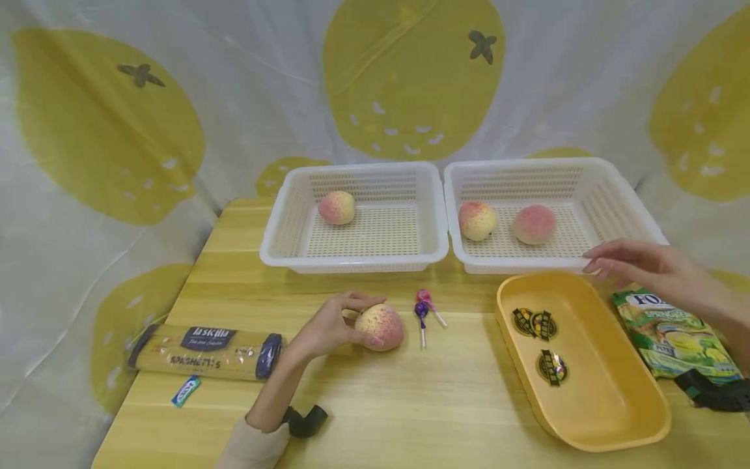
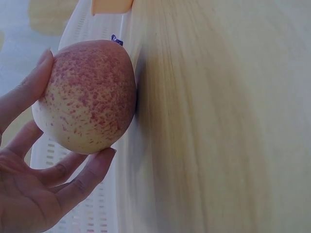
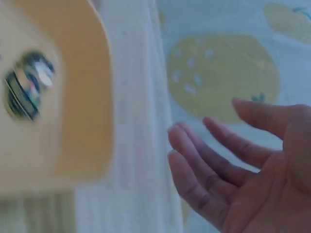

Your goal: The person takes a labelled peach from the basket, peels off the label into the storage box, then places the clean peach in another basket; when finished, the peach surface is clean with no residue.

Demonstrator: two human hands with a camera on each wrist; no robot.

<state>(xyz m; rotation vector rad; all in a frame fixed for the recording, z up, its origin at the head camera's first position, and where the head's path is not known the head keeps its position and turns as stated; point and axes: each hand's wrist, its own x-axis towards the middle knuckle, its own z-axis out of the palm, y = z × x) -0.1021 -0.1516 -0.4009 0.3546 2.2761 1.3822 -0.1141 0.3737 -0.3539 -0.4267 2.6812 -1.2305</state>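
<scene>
My left hand (image 1: 336, 327) holds a yellow and pink speckled peach (image 1: 381, 327) at the middle of the table. In the left wrist view the thumb and fingertips pinch this peach (image 2: 87, 97) from two sides. My right hand (image 1: 656, 267) hovers by the front edge of the right white basket (image 1: 621, 195), above the yellow tray's far end. Its fingers are loosely bent and hold nothing, as the right hand (image 3: 238, 165) shows in the right wrist view. Two peaches, one yellowish (image 1: 477, 221) and one pink (image 1: 534, 225), lie in that basket. The left white basket (image 1: 354, 262) contains one peach (image 1: 336, 208).
Two lollipops (image 1: 422, 311) lie right of the held peach. A yellow tray (image 1: 609, 397) holds several round black-and-gold stickers. Beyond it lies a green soup packet (image 1: 674, 335). A spaghetti pack (image 1: 205, 352) and a small wrapped sweet (image 1: 185, 391) are at the left.
</scene>
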